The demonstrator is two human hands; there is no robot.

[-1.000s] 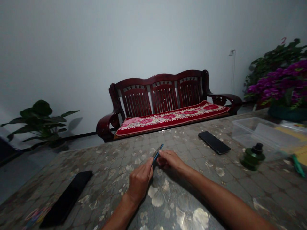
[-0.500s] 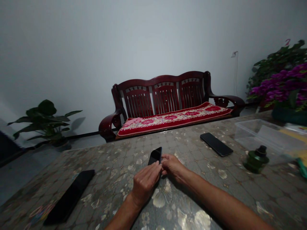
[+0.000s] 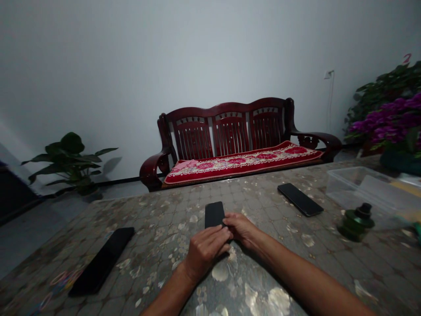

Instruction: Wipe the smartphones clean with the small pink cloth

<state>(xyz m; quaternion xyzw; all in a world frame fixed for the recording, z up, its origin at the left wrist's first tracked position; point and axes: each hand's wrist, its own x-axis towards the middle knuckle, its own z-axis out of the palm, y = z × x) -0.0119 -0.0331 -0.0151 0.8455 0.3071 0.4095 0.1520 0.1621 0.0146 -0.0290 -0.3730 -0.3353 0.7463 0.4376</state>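
Both hands meet at the near end of a phone (image 3: 214, 214) lying on the table (image 3: 296, 263); the left hand (image 3: 206, 249) has curled fingers over it, the right hand (image 3: 241, 229) pinches its corner.

A black phone (image 3: 214, 214) lies on a grey-brown floral tablecloth (image 3: 263, 281), beyond it a red flowered bench cushion (image 3: 243, 161).

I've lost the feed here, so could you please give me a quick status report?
Left hand and right hand both gripping the near end of the black phone. Phone lying flat on the table. Nothing obstructing.

No text, label, brand, number or sign can be read anywhere here
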